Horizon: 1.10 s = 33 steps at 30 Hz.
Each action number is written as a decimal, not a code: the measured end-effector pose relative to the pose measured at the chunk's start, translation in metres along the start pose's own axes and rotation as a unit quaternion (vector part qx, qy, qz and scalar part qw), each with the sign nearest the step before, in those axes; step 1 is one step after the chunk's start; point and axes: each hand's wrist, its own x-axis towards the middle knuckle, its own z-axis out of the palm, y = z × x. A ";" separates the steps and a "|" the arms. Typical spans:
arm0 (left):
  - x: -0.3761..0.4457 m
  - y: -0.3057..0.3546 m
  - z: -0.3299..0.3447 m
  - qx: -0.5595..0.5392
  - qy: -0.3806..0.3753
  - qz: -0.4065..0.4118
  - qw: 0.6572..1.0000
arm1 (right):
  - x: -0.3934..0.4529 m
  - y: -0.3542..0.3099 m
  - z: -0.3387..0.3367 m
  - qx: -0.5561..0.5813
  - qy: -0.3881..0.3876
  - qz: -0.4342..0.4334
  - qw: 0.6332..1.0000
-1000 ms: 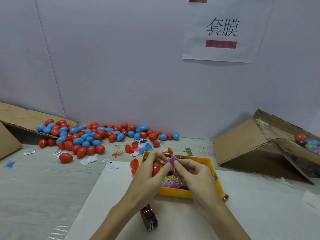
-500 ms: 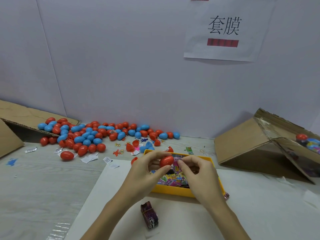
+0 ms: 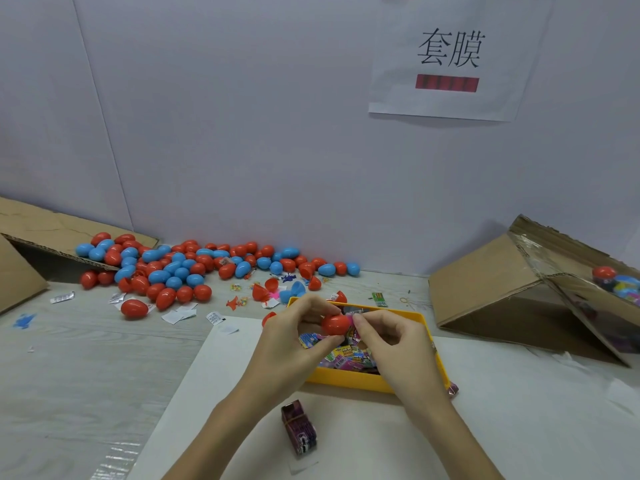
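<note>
**Red egg (image 3: pixel 335 323) held over yellow tray (image 3: pixel 349 382)**

Egg sits mid-frame, above the tray's far half. Left hand (image 3: pixel 294 337) grips it, thumb and fingers curled round the shell. Right hand (image 3: pixel 394 344) pinches a pink packet (image 3: pixel 354 319) at the egg's 3 o'clock end. Banded card stack (image 3: pixel 299 427) at 6 o'clock; egg pile (image 3: pixel 180 268) at 10 o'clock.
</note>
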 end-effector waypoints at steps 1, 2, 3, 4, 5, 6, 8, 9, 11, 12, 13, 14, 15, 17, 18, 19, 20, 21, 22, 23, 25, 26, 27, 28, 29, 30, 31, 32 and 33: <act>0.000 0.000 0.000 -0.002 0.003 0.004 1.000 | 0.000 -0.001 0.001 0.015 -0.005 0.013 1.000; 0.000 -0.001 0.000 -0.006 0.008 0.007 1.000 | 0.000 -0.001 0.001 0.028 -0.011 0.030 0.999; 0.001 -0.001 0.000 -0.011 0.013 0.008 1.000 | 0.000 -0.001 0.001 0.041 -0.018 0.048 0.998; 0.001 -0.001 0.000 -0.018 0.017 0.005 1.000 | 0.000 -0.001 0.001 0.055 -0.026 0.065 0.996; 0.001 -0.001 0.000 -0.023 0.019 0.001 1.000 | 0.000 -0.001 0.001 0.070 -0.035 0.079 0.994; 0.001 -0.001 -0.001 -0.025 0.018 -0.004 1.000 | 0.000 -0.001 0.001 0.084 -0.042 0.090 0.992; 0.001 -0.001 -0.001 -0.037 0.010 -0.018 0.999 | 0.000 -0.002 0.002 0.116 -0.048 0.107 0.986; 0.002 -0.001 -0.002 -0.051 0.003 -0.027 0.998 | 0.001 -0.002 0.002 0.135 -0.049 0.116 0.983; 0.002 0.001 -0.004 -0.099 -0.009 -0.049 0.994 | 0.001 -0.002 0.003 0.174 -0.045 0.133 0.975; 0.002 0.002 -0.004 -0.130 -0.013 -0.062 0.990 | 0.001 -0.002 0.003 0.189 -0.041 0.139 0.971; 0.002 0.005 -0.005 -0.159 -0.014 -0.076 0.984 | 0.001 -0.002 0.004 0.198 -0.037 0.144 0.969; 0.002 0.007 -0.005 -0.181 -0.011 -0.087 0.979 | 0.001 -0.002 0.004 0.203 -0.034 0.147 0.968; 0.002 0.008 -0.006 -0.191 -0.003 -0.093 0.977 | 0.001 -0.002 0.003 0.205 -0.033 0.148 0.967; 0.002 0.007 -0.006 -0.181 0.017 -0.089 0.979 | 0.001 -0.002 0.003 0.196 -0.030 0.144 0.970; 0.002 0.006 -0.006 -0.173 0.023 -0.087 0.981 | 0.001 -0.002 0.002 0.183 -0.025 0.137 0.973; 0.002 0.006 -0.005 -0.169 0.025 -0.086 0.982 | 0.001 -0.002 0.001 0.168 -0.019 0.127 0.977; 0.002 0.005 -0.005 -0.166 0.025 -0.085 0.982 | 0.001 -0.002 0.000 0.152 -0.015 0.114 0.982; 0.002 0.005 -0.005 -0.161 0.024 -0.083 0.983 | 0.001 -0.003 -0.001 0.136 -0.014 0.102 0.985; 0.002 0.005 -0.005 -0.154 0.024 -0.080 0.985 | 0.000 -0.003 -0.001 0.124 -0.014 0.092 0.988; 0.002 0.005 -0.005 -0.147 0.025 -0.077 0.986 | 0.000 -0.003 -0.002 0.117 -0.016 0.086 0.989; 0.002 0.005 -0.004 -0.134 0.029 -0.072 0.988 | 0.000 -0.004 -0.002 0.111 -0.019 0.079 0.990; 0.001 0.005 -0.004 -0.126 0.030 -0.071 0.989 | 0.000 -0.004 -0.002 0.106 -0.018 0.075 0.991; 0.001 0.005 -0.004 -0.119 0.030 -0.069 0.990 | 0.000 -0.004 -0.002 0.098 -0.015 0.072 0.992; 0.001 0.005 -0.004 -0.112 0.031 -0.068 0.991 | 0.000 -0.004 -0.002 0.088 -0.013 0.068 0.994; 0.001 0.005 -0.004 -0.107 0.031 -0.065 0.992 | 0.000 -0.003 -0.002 0.079 -0.010 0.065 0.995; 0.001 0.005 -0.004 -0.104 0.033 -0.061 0.992 | 0.000 -0.003 -0.002 0.069 -0.007 0.062 0.996; 0.002 0.005 -0.004 -0.100 0.036 -0.057 0.993 | 0.000 -0.002 -0.002 0.060 -0.004 0.060 0.996; 0.002 0.006 -0.004 -0.096 0.038 -0.052 0.993 | 0.000 -0.001 -0.002 0.052 -0.003 0.057 0.997; 0.002 0.006 -0.004 -0.094 0.039 -0.048 0.994 | 0.001 -0.001 -0.002 0.045 -0.001 0.054 0.998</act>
